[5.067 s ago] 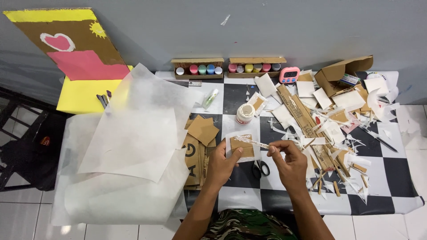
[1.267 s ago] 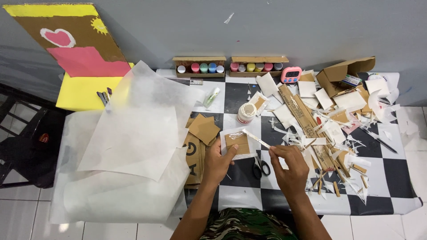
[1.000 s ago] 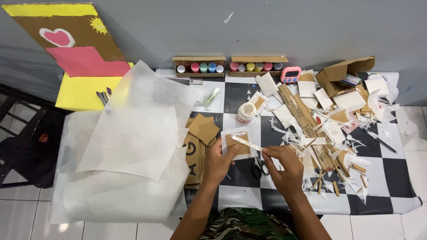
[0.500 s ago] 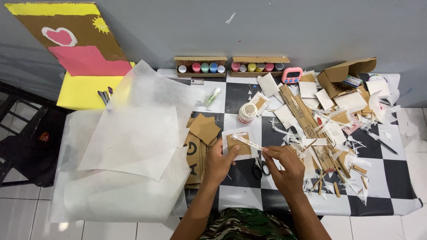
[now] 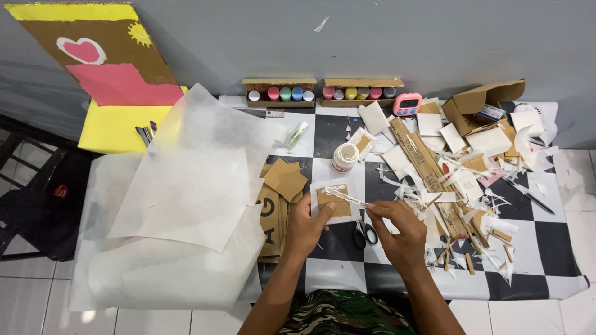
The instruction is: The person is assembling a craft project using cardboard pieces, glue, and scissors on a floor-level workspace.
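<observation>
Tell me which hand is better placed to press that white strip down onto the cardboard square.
Probably the right hand: its fingertips pinch the white strip lying across the cardboard square. The left hand holds the square's near left edge, steadying it.

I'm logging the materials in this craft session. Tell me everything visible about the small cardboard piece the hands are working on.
The small cardboard piece is a brown, roughly rectangular bit of flat card lying on a slightly larger white paper sheet on the black-and-white checked table cover. A thin pale strip crosses it diagonally. The left hand steadies its lower left edge; the right hand pinches the strip's right end. Black-handled scissors lie just to its right.
</observation>
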